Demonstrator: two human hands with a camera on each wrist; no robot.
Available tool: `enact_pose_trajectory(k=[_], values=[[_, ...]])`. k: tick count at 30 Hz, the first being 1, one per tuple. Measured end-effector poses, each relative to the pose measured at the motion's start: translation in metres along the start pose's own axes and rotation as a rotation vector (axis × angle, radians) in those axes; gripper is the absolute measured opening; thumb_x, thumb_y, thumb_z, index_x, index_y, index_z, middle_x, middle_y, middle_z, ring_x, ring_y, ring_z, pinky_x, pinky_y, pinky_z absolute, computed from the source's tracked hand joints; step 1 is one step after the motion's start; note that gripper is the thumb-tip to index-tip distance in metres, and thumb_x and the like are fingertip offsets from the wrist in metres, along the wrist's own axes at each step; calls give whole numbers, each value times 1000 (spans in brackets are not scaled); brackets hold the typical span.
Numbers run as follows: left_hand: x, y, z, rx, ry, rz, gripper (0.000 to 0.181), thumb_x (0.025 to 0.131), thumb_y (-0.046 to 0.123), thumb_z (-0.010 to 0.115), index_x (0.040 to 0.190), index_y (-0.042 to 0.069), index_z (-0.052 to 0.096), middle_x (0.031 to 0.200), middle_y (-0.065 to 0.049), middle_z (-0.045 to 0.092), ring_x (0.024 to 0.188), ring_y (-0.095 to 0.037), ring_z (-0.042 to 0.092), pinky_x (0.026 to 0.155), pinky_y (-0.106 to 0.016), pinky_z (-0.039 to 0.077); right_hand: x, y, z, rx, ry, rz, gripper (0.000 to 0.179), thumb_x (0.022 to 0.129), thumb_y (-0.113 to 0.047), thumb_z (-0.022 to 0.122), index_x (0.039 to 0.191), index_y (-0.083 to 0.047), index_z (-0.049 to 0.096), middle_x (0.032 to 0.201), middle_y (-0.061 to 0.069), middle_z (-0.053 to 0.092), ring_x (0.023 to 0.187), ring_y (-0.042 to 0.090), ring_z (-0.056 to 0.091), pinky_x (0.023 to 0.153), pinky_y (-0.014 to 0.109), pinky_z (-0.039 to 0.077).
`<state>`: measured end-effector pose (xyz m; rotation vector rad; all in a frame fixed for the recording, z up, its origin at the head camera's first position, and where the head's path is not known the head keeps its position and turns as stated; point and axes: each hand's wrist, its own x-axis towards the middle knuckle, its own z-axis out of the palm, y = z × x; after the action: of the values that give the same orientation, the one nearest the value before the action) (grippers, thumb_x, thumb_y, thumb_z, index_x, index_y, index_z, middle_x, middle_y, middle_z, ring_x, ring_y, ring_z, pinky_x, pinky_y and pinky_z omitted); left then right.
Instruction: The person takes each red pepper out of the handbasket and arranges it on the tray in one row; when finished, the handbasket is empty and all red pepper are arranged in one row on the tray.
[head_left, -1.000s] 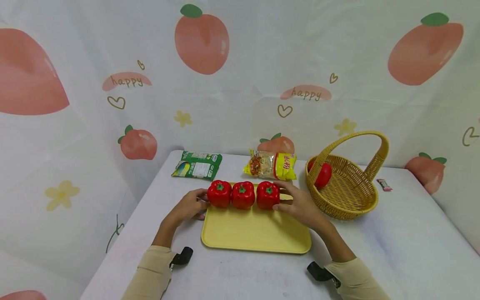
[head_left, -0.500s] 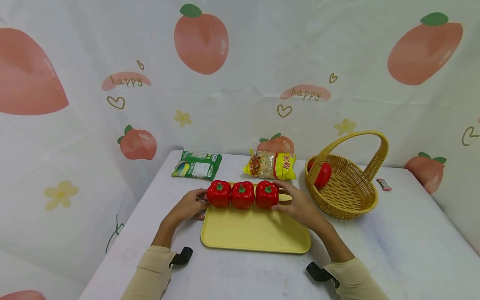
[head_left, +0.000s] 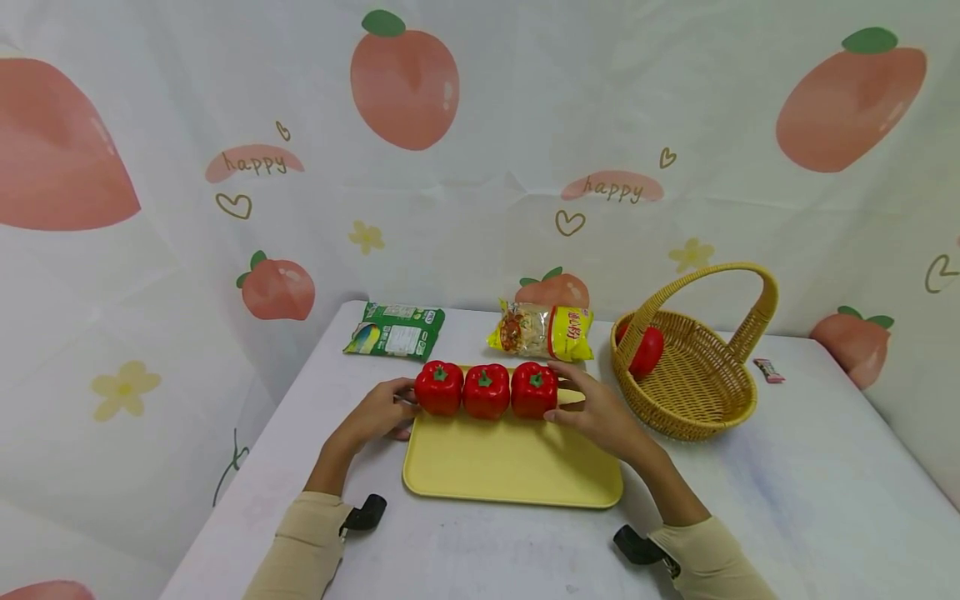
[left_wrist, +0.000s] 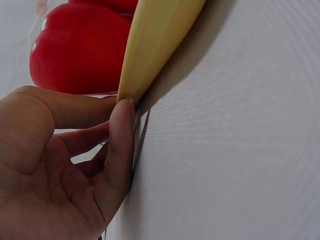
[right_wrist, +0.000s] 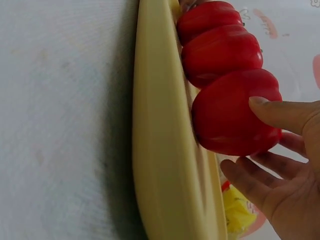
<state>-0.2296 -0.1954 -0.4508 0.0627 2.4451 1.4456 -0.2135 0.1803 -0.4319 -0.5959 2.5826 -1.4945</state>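
Three red bell peppers stand in a row along the far side of a yellow tray, green stems up: a left pepper, a middle pepper and a right pepper. At the tray's left edge, my left hand pinches the rim between thumb and finger, beside the left pepper. My right hand holds the right pepper, its thumb pressed on the near side, as the right wrist view shows. The other fingers curve around the pepper's outer side, and their tips are partly hidden.
Behind the tray lie a green packet and a yellow food packet. A wicker basket with a tall handle stands at the right, a red item inside. Beyond it is a small wrapped sweet. A patterned cloth hangs behind.
The right pepper and my right hand have shifted very slightly left, toward the middle pepper. My left hand and the tray look unchanged.
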Motion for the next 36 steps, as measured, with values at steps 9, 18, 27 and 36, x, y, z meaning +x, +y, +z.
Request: enact_pose_trajectory(k=[9, 18, 27, 36], values=[[-1, -1, 1, 4, 13, -2, 53, 97, 12, 65, 148, 2, 56, 128, -16, 63, 100, -25, 64, 74, -33, 66, -2, -4, -8, -27, 59, -62, 74, 90, -10, 84, 155, -2, 49, 152, 24, 54, 135, 47, 58, 94, 50, 63], [-1, -2, 3, 2, 20, 4, 50, 97, 13, 65, 146, 3, 59, 126, -15, 64, 100, -25, 65, 73, -33, 66, -22, -8, -34, -120, 146, -85, 58, 94, -16, 81, 146, -5, 59, 145, 18, 60, 130, 43, 61, 89, 38, 65], [-1, -1, 1, 8, 21, 6, 51, 96, 12, 66, 146, 3, 58, 126, -15, 64, 100, -25, 64, 73, -33, 65, -47, -4, -73, -307, 283, -215, 46, 89, -5, 83, 133, -6, 69, 125, 13, 71, 110, 7, 66, 82, 21, 62], [0, -3, 1, 14, 14, 12, 52, 97, 12, 66, 148, 3, 57, 128, -16, 64, 99, -25, 64, 73, -33, 65, -66, 11, -107, -352, 342, -202, 45, 90, 0, 81, 132, -2, 68, 123, 18, 71, 107, -17, 55, 80, 6, 53]])
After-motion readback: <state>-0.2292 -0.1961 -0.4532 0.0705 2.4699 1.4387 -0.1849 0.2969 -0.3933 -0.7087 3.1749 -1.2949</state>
